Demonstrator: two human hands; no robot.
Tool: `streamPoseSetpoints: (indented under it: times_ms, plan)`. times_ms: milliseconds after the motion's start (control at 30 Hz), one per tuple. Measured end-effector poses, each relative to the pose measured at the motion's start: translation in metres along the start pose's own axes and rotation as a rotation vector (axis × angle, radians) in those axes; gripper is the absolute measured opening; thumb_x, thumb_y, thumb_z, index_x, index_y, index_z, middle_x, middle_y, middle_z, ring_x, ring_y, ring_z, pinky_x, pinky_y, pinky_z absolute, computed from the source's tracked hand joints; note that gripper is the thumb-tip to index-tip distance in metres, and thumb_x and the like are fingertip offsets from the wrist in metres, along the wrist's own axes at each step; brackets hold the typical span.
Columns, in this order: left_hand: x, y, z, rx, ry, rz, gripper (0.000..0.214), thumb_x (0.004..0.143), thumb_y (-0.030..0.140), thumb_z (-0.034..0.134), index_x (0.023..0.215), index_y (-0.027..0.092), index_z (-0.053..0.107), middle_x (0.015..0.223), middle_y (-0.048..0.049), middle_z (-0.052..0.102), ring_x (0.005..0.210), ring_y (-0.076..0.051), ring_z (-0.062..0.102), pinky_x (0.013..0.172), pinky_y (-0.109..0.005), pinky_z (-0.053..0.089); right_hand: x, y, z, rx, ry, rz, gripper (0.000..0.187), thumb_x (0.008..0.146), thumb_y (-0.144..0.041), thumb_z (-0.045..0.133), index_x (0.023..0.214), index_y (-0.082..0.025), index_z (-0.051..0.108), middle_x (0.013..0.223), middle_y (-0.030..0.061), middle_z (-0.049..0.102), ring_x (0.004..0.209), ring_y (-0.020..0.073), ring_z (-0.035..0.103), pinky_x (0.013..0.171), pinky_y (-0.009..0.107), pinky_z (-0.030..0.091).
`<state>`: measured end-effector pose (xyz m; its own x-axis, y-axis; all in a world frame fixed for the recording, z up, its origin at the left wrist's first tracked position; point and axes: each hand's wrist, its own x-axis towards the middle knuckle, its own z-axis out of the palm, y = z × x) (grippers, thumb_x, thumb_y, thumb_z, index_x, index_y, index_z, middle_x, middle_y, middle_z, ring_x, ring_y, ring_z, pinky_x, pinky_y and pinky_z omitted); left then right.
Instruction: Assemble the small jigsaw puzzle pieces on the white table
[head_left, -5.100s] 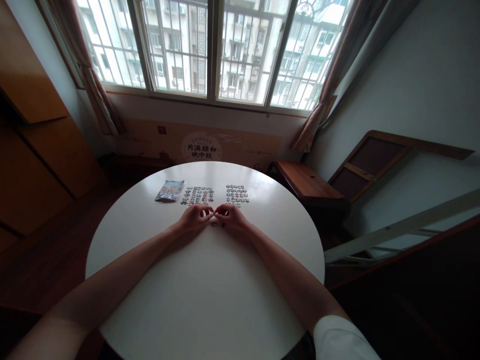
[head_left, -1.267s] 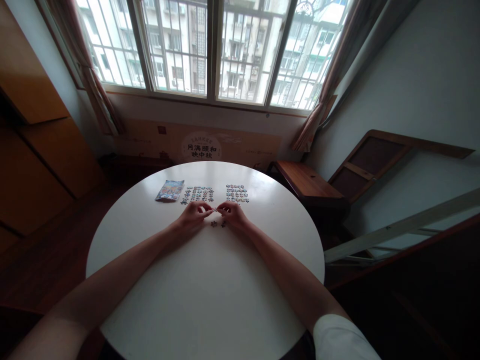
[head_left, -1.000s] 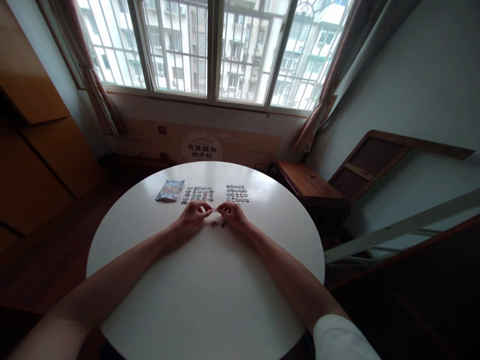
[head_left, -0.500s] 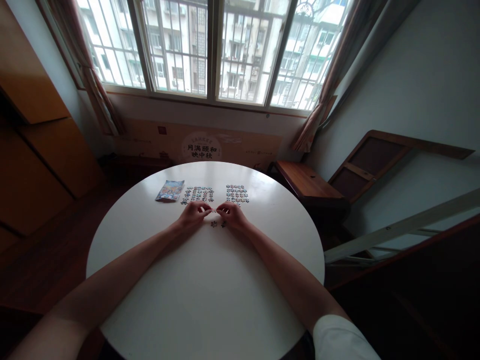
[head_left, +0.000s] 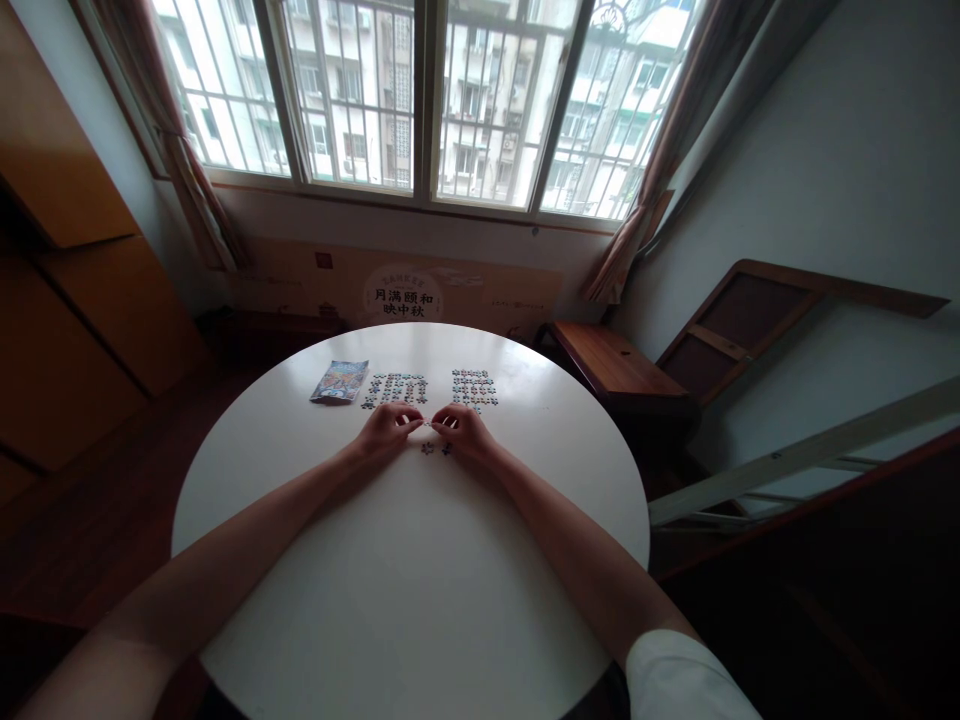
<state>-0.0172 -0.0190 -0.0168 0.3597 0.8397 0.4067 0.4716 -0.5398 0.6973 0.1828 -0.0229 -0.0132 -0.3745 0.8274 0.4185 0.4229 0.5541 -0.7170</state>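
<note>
My left hand [head_left: 388, 428] and my right hand [head_left: 466, 430] meet near the middle of the round white table [head_left: 420, 580]. Between their fingertips they pinch a small jigsaw puzzle piece [head_left: 427, 422], mostly covered by the fingers. Just below, on the tabletop, lie a loose puzzle piece [head_left: 427, 449] and a darker puzzle piece [head_left: 447, 450] beside my right hand. Beyond my left hand several puzzle pieces [head_left: 400, 385] are laid out in rows. Another group of puzzle pieces [head_left: 475, 387] lies in rows past my right hand.
A colourful printed sheet or packet [head_left: 340, 382] lies at the table's far left. Behind the table stands a low wall with a printed banner [head_left: 465, 290] under barred windows. A wooden bench or chair [head_left: 611, 355] is at the right, and orange cabinets [head_left: 97, 330] at the left.
Both hands stay almost in place, fingertips still together on the small piece, with only a slight shift. The laid-out pieces have not moved.
</note>
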Motion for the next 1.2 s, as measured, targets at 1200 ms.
streamPoseSetpoints:
  times_ms: [1200]
  plan:
    - [-0.0025,0.0061,-0.0022,0.084,-0.029,0.070,0.020,0.081,0.030,0.056,0.082,0.018,0.071,0.080,-0.0039,0.064,0.060,-0.010,0.056,0.059,-0.022,0.046,-0.0006,-0.0002,-0.0013,-0.027,-0.019,-0.004,0.006,0.074,-0.018,0.063,0.076,-0.015,0.069,0.072,0.0023,0.062,0.064,0.0109,0.058,0.061,0.021,0.045]
